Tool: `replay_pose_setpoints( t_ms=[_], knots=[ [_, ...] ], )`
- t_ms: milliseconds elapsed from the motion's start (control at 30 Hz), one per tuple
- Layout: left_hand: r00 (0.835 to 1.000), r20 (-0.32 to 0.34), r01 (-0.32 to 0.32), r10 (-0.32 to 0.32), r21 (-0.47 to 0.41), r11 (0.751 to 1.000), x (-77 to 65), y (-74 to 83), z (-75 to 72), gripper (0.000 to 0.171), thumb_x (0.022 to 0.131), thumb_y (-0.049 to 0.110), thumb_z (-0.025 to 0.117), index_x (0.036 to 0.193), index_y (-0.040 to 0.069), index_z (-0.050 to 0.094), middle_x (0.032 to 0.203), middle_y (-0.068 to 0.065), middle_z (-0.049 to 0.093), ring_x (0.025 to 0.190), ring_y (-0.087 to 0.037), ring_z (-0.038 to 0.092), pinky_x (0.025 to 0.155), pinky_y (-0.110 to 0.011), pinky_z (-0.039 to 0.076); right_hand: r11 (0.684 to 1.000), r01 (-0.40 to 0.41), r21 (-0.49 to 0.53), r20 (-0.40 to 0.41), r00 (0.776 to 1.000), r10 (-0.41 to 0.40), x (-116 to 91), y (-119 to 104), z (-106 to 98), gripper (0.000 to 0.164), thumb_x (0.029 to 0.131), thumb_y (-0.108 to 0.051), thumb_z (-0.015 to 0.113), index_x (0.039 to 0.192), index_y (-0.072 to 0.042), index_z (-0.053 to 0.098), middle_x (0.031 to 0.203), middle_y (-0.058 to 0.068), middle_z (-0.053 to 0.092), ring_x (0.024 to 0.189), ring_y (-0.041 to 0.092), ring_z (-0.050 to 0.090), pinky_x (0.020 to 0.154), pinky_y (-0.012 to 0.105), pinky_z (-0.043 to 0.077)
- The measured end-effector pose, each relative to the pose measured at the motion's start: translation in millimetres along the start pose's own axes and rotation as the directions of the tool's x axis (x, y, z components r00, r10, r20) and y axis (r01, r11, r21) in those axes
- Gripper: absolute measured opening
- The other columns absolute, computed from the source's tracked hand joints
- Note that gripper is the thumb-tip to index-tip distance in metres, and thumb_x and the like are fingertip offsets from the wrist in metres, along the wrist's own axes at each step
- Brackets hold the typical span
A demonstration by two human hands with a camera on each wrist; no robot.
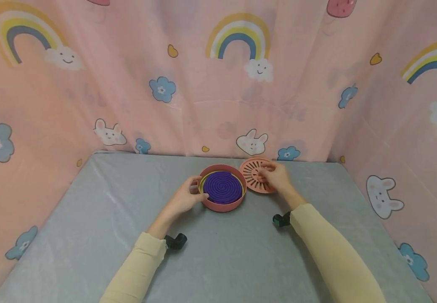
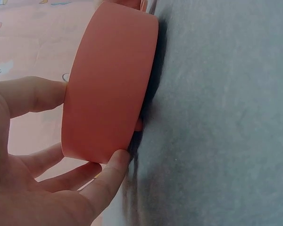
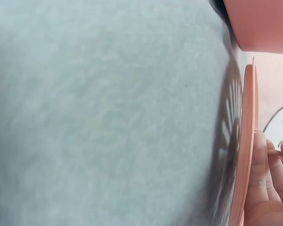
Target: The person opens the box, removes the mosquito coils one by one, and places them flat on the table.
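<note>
A round pink box [image 1: 223,208] sits toward the back of the table, with a purple spiral coil [image 1: 223,187] in it and a yellow edge showing under the coil. My left hand [image 1: 184,197] grips the box by its left side, thumb and fingers spread around the wall [image 2: 108,84]. Just right of the box, my right hand [image 1: 277,177] pinches a small raised part on the slotted pink lid [image 1: 254,172]. In the right wrist view the lid [image 3: 247,136] appears edge-on, close over the table, its slotted shadow falling on the cloth.
A grey cloth covers the table [image 1: 226,261]. Behind and at both sides hangs a pink curtain [image 1: 195,118] printed with rainbows, rabbits and flowers. Small black devices [image 1: 176,241] are strapped at both wrists.
</note>
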State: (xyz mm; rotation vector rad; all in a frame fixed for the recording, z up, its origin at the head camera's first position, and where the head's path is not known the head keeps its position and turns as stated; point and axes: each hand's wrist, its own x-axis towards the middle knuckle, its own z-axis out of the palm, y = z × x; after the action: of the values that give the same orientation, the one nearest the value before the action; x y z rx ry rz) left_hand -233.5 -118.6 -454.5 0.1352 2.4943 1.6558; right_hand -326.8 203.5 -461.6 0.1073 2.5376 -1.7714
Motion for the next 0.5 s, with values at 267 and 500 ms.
replay_pose_setpoints(
  t_ms=[267, 500],
  knots=[
    [1.000, 0.011, -0.006, 0.007, -0.023, 1.000, -0.8, -2.4, 1.5, 0.067, 0.090, 0.021, 0.077, 0.149, 0.011, 0.047, 0.152, -0.016, 0.046, 0.135, -0.035, 0.051, 0.107, -0.058, 0.041, 1.000, -0.006, 0.012, 0.046, 0.999, 0.006, -1.6, 5.2, 2.6, 0.041, 0.102, -0.010, 0.061, 0.138, 0.008, 0.054, 0.115, 0.030, 0.067, 0.068, 0.011, 0.072, 0.065, 0.026, 0.059],
    [1.000, 0.005, -0.006, 0.007, -0.031, 1.000, 1.2, -2.9, -0.1, 0.067, 0.089, 0.020, 0.076, 0.149, 0.011, 0.047, 0.151, -0.015, 0.047, 0.133, -0.034, 0.053, 0.105, -0.057, 0.043, 0.979, 0.074, -0.190, 0.070, 0.996, -0.061, -8.7, -7.3, -7.7, 0.038, 0.103, -0.009, 0.057, 0.136, 0.008, 0.055, 0.116, 0.028, 0.065, 0.087, 0.028, 0.073, 0.073, 0.033, 0.059]
  ],
)
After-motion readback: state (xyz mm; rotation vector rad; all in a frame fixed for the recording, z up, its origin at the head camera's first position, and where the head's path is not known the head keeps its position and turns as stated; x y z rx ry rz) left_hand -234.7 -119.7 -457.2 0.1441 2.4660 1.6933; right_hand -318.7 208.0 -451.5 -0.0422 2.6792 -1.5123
